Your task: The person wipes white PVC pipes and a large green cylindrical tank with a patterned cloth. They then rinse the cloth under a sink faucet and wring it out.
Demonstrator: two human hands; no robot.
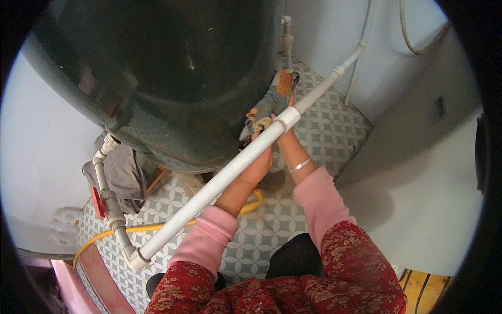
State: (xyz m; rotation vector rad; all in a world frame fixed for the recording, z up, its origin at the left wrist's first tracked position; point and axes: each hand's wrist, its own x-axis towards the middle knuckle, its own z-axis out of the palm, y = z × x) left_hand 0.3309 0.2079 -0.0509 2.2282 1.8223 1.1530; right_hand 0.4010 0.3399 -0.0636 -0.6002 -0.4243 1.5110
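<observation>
Both my hands reach under a white plastic pipe (219,182) that crosses the view diagonally. My left hand (261,163) is at the near end of a bundle of grey cloth with orange and yellow parts (270,104), which lies against the side of a large dark green tank (176,98). My right hand (288,131), with a silvery bangle on the wrist, is at the bundle's right side, partly behind the pipe. The fingers of both hands are largely hidden, so their grip on the bundle does not show fully.
A pipe valve with a red handle (99,203) joins the tank at left, beside a hanging grey cloth (121,176). A yellow hose (147,227) curves over the patterned tiled floor (253,247). Thinner pipes (355,74) run along the wall at upper right.
</observation>
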